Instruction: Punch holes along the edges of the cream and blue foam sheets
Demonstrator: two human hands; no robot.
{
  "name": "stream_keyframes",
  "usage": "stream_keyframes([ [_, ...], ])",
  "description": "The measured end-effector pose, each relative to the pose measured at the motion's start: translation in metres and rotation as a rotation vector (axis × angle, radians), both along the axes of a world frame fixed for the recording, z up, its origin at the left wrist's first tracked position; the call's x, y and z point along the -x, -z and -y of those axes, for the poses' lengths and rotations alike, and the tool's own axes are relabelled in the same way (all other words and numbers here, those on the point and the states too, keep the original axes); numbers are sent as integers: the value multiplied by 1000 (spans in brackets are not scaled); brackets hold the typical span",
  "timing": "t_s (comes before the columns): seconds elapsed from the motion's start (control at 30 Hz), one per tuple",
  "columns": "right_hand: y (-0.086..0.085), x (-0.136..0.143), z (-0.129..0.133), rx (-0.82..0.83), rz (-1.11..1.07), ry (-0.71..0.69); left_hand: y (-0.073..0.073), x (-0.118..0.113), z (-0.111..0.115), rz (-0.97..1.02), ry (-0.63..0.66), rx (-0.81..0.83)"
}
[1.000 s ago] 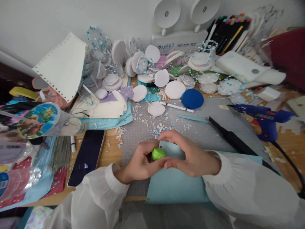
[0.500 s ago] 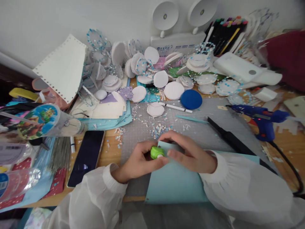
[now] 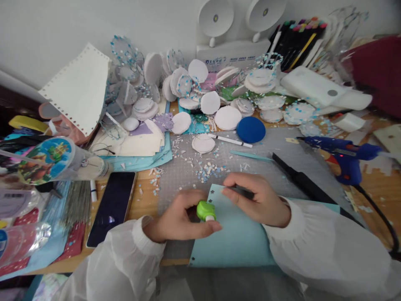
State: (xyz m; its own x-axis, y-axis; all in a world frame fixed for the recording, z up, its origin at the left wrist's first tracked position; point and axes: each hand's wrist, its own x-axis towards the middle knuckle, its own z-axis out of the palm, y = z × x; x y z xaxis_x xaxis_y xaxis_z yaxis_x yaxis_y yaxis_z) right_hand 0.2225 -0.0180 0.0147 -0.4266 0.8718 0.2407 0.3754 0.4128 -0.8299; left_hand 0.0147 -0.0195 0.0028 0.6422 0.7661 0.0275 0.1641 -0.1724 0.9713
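Observation:
My left hand (image 3: 184,217) is wrapped around a small green paper punch (image 3: 206,210) with a white button, its thumb along the near side. The punch sits at the left edge of a light blue sheet of paper (image 3: 232,242). Small flower-shaped holes show along that edge, a couple near the top corner and one at the bottom corner. My right hand (image 3: 257,198) pinches the sheet's upper edge between thumb and forefinger, close to the top corner. The sheet's right part is hidden under my right sleeve.
Punched bits (image 3: 211,172) are scattered over the grey cutting mat (image 3: 181,167). A phone (image 3: 112,209) lies on the left. A black-handled tool (image 3: 300,179) and a blue glue gun (image 3: 341,152) lie on the right. White discs (image 3: 228,118) crowd the back.
My right hand has shifted right along the paper's upper edge, uncovering the top corner. The punch in my left hand has moved slightly down the left edge, and more flower holes show.

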Motion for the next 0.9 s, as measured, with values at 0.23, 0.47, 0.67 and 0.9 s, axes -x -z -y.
stream_keyframes([
  [0.23, -2, 2, 0, -50, 3, -12, 4, 1, 0, 11, 17, -7],
  [0.47, -2, 2, 1, -39, 4, -17, 5, 1, 1, 51, 34, 26],
  [0.67, -2, 5, 0, -7, 59, -77, 7, -3, 3, 66, -3, 16],
  [0.9, 0, 9, 5, 188, 120, -123, 9, -6, 3, 57, -38, -57],
])
